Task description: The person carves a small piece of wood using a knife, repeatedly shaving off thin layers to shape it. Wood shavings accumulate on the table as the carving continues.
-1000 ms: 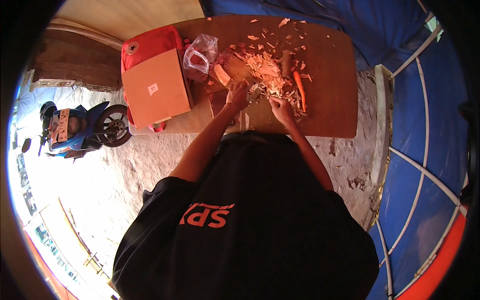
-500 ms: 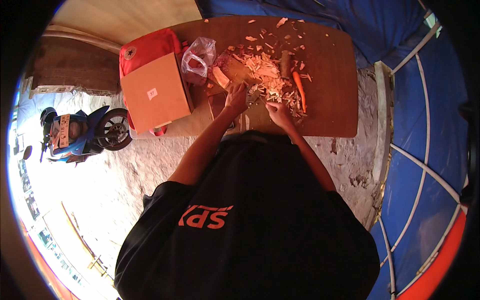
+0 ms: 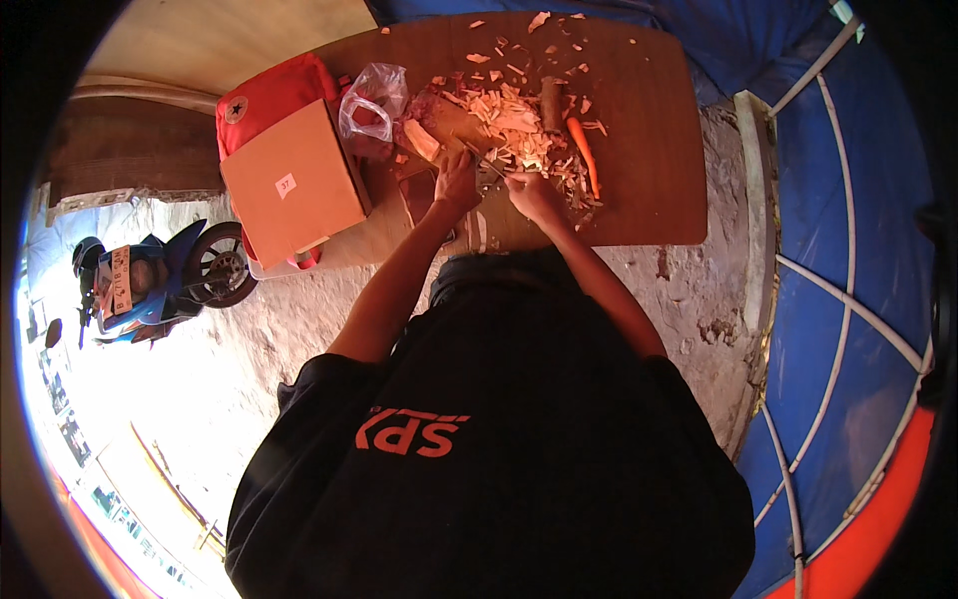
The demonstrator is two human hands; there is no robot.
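Observation:
My left hand (image 3: 457,182) is closed near the cutting board (image 3: 449,130), fingers bent downward; what they grip is hidden. Just beyond them lies a pale peeled piece (image 3: 422,139). My right hand (image 3: 531,196) grips a knife (image 3: 490,164), its blade angled toward my left fingers. Pale cut strips and chips (image 3: 509,117) are heaped beyond both hands. A brown root piece (image 3: 552,105) and an orange carrot (image 3: 584,153) lie right of the heap. A dark flat object (image 3: 417,196) lies beside my left wrist.
The wooden table (image 3: 649,190) also holds a cardboard box (image 3: 294,205) on a red backpack (image 3: 261,95) and a crumpled plastic bag (image 3: 374,98). A motorbike (image 3: 160,280) stands at left. A blue tarp with white poles (image 3: 848,230) borders the right.
The camera view has shifted, so the table and both hands sit higher and farther left in the picture. The knife blade now shows more clearly between my hands.

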